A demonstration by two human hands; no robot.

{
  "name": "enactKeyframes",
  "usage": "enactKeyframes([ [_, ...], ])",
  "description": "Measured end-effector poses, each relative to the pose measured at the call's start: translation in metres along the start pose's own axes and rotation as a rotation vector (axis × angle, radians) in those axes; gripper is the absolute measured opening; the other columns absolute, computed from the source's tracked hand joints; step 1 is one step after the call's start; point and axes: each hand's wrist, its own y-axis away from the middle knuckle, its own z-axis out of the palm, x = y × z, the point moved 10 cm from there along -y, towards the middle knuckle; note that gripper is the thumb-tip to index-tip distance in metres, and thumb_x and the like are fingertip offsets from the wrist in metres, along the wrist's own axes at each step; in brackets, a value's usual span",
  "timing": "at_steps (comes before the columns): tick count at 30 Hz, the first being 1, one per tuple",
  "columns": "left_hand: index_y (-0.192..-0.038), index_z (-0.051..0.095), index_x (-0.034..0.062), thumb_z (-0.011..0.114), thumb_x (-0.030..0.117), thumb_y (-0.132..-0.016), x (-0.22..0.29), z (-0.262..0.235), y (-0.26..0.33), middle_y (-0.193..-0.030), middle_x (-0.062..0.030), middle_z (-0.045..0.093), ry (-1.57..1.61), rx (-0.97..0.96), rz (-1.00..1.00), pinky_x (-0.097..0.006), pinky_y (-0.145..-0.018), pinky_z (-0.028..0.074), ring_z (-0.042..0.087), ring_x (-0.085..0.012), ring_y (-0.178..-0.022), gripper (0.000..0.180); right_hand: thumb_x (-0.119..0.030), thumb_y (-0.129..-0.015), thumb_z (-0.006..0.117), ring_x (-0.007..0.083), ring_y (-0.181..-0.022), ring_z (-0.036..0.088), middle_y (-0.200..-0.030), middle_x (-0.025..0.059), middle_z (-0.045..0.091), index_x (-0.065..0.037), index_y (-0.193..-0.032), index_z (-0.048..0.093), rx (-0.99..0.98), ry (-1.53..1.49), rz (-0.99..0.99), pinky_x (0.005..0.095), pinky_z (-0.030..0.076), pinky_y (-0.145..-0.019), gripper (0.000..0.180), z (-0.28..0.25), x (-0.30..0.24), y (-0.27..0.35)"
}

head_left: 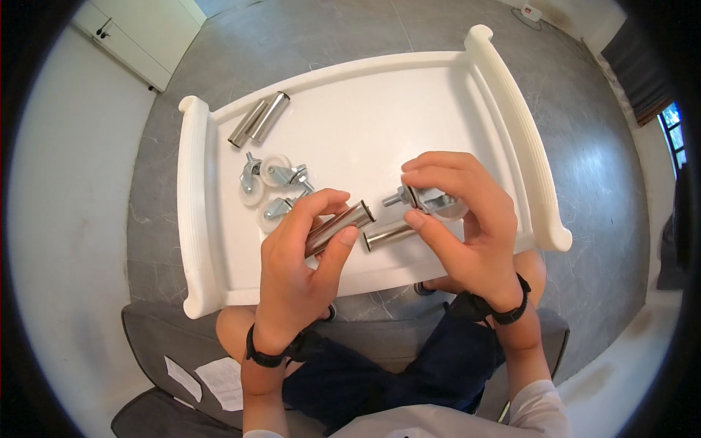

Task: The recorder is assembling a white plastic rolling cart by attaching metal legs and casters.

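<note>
Left hand [296, 252]: reaching over the near edge of the white tray [380, 117], wrist bent slightly inward, thumb on the near side and fingers curled round the far side. I see it grasping one metal tube [347, 221], polished, cylindrical, dark-rimmed at its open mouth, held aslant above the tray's near half.

Right hand [478, 233]: above the tray, nearer its right end, palm turned inward, fingers arched over. I see thumb and fingertips pinching one swivel caster [431, 201]: zinc-bright fork, translucent whitish wheel, threaded stem pointing toward the tray's left end. Stem and tube stand apart.

Loose tube [387, 235], one: same polished metal, lying on the tray's near half, its right end hidden from me by the right hand.

Upright-edged tray: glossy white floor, raised rims, fluted end walls with scrolled corners.

Paired tubes [259, 119], two: shiny, side by side at the tray's far left corner.

Loose casters [276, 171], three: clustered toward the tray's left end, wheels smooth, stems threaded.

Papers [219, 381], white: on the grey fabric sofa [171, 328], off the tray's near left corner.
</note>
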Motion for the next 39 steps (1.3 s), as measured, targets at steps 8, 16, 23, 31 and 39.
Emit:
enactKeyframes([
  [8,-0.116,0.061,0.0013,0.069,0.005,-0.091,0.005,0.001,0.0,-0.098,-0.0131,0.068,-0.006,-0.06,0.064,-0.029,-0.073,0.056,0.07,-0.0204,-0.084,0.027,0.005,-0.082,0.069,0.0228,-0.103,0.066,-0.119,0.014,0.065,-0.004,-0.111,0.07,-0.143,-0.222,0.008,0.0317,0.054,-0.084,0.03,0.008,-0.002,0.004],
  [16,-0.113,0.062,-0.001,0.069,0.003,-0.091,0.004,-0.003,0.002,-0.103,-0.0131,0.066,0.058,-0.097,0.06,-0.028,-0.079,0.056,0.07,-0.0202,-0.093,0.024,0.005,-0.082,0.07,0.02,-0.102,0.067,-0.116,0.0125,0.068,-0.003,-0.117,0.068,-0.185,-0.255,0.055,0.0292,0.054,-0.084,0.036,0.018,0.004,0.005],
  [23,-0.112,0.062,-0.0022,0.07,0.001,-0.09,-0.008,-0.002,0.007,-0.106,-0.0101,0.066,0.31,-0.096,-0.09,-0.027,-0.087,0.054,0.068,-0.0164,-0.099,0.023,0.001,-0.077,0.078,0.0215,-0.101,0.069,-0.117,0.0117,0.07,-0.004,-0.117,0.069,-0.23,-0.315,0.201,0.0299,0.054,-0.084,0.042,0.023,0.016,0.015],
  [31,-0.113,0.061,-0.0005,0.074,-0.002,-0.086,-0.004,-0.013,0.006,-0.107,-0.0076,0.065,0.209,-0.087,0.093,-0.025,-0.085,0.053,0.065,-0.0132,-0.095,0.03,0.002,-0.077,0.077,0.0198,-0.097,0.07,-0.11,0.0108,0.073,-0.003,-0.115,0.07,-0.272,-0.243,0.105,0.0298,0.054,-0.084,0.038,0.028,0.009,0.011],
  [39,-0.115,0.06,-0.0006,0.078,-0.004,-0.081,-0.021,-0.015,0.005,-0.108,-0.0108,0.066,0.453,0.018,-0.05,-0.03,-0.091,0.053,0.065,-0.016,-0.102,0.038,0.003,-0.078,0.075,0.015,-0.093,0.069,-0.106,0.0092,0.074,-0.003,-0.115,0.07,-0.254,-0.293,0.209,0.0291,0.054,-0.083,0.037,0.027,0.011,0.01],
])
